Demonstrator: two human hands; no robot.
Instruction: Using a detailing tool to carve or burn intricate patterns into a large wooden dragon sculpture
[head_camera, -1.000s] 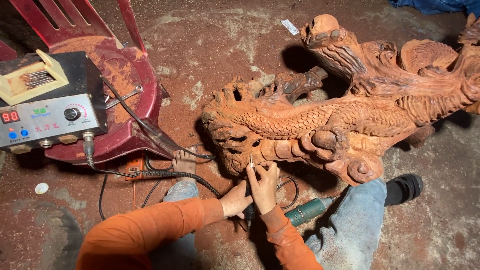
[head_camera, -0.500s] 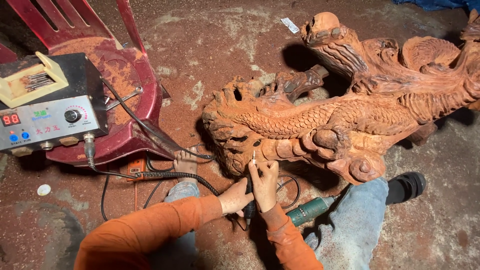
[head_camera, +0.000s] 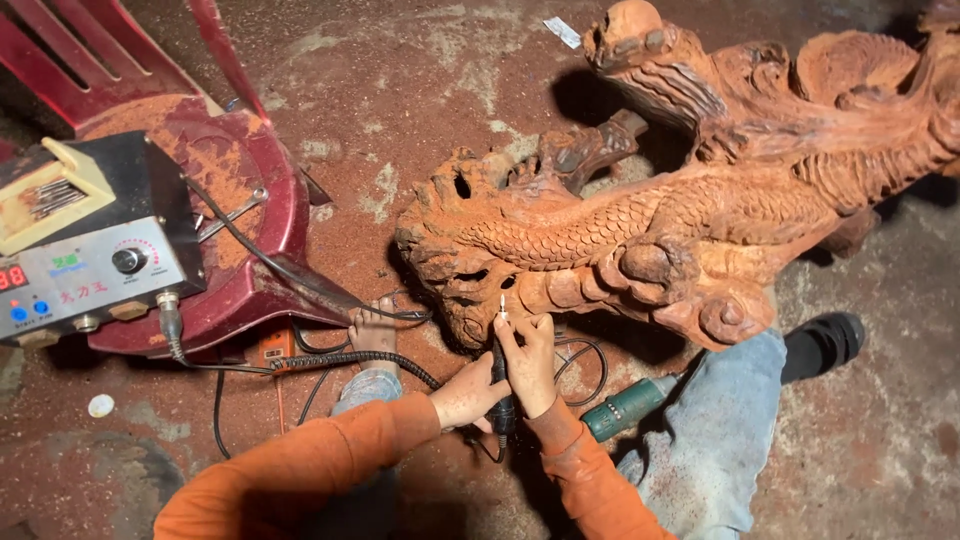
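1. Rotary tool (head_camera: 500, 375): slim dark handpiece, upright near centre, bit tip (head_camera: 502, 303) just at the carving's (head_camera: 640, 240) near-left edge, beside a hollow.
2. Right hand (head_camera: 528, 362): closed round the tool's upper barrel, pencil-fashion, fingers close behind the bit.
3. Left hand (head_camera: 468, 392): wrapped on the lower barrel from the left, touching the right hand; both grips shut on the tool.
4. Likely light and rigid, smooth-barrelled, dusty so maybe slippery; thin bit probably brittle under side load. Best held low on the barrel near the bit, clear of the tip.
5. Ribbed cable (head_camera: 340, 360) trailing left to the control box (head_camera: 85, 270) on the red chair (head_camera: 250, 230); probably tugs at the tail, so slack wanted.
6. Carving: large, reddish, scaled, lying on the dusty floor (head_camera: 400, 110); surely heavy and stiff, fine relief likely chip-prone.
7. Green tool (head_camera: 630, 408) lying on the floor, just right of the hands, by the jeans leg (head_camera: 720, 440).
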